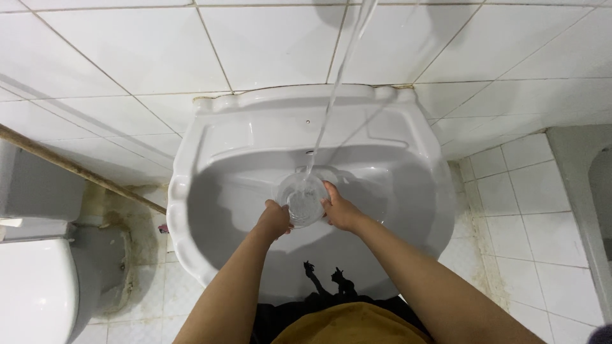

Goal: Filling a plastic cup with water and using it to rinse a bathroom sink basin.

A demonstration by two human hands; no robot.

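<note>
Glass point(300, 199): clear tumbler held over the middle of the white basin point(210, 159), mouth up under the falling water stream point(331, 95).
Left hand point(274, 220): fingers curled against the glass's left side, gripping it.
Right hand point(339, 209): fingers wrapped on the right side, thumb near the rim.
Doing it well: keep the glass level and centred under the stream, grip firm since wet glass probably slips.
Packages, labels, signs: none visible; a small pinkish scrap point(164, 228) on the floor left of the basin is too small to identify.
</note>
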